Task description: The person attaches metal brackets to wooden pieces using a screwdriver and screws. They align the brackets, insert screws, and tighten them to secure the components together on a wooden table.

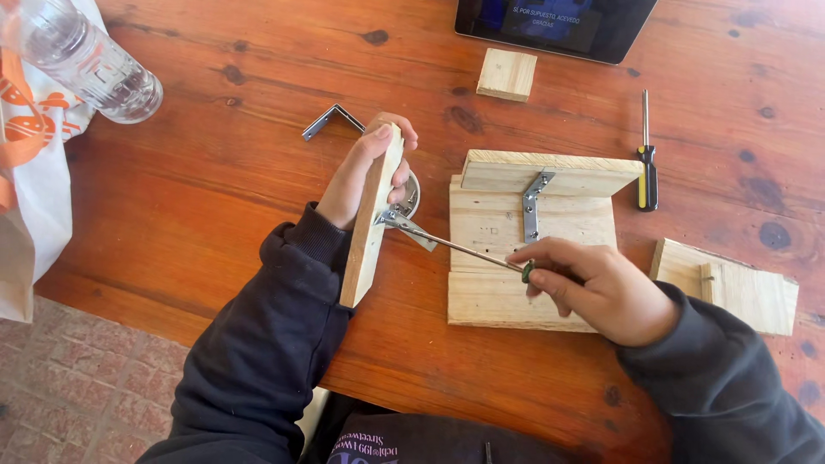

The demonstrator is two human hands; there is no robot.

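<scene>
Right hand: I see my right hand [601, 288] nearest, closed around the green handle of a screwdriver [464, 249], resting over the near part of a wooden board assembly [494, 301].
Screwdriver: its thin shaft runs left and slightly away, the tip meeting a metal bracket [404, 225] on the plank.
Left hand: my left hand [365, 172] grips a wooden plank [371, 228] stood on edge, left of the assembly.
Assembly: a second bracket [533, 202] joins its flat boards to an upright board.
Right side: a wood piece [739, 288] lies near; a yellow-handled screwdriver [646, 163] farther.
Far: loose angle bracket [331, 119], small wood block [507, 74], tablet [554, 26], plastic bottle [82, 56] far left.
</scene>
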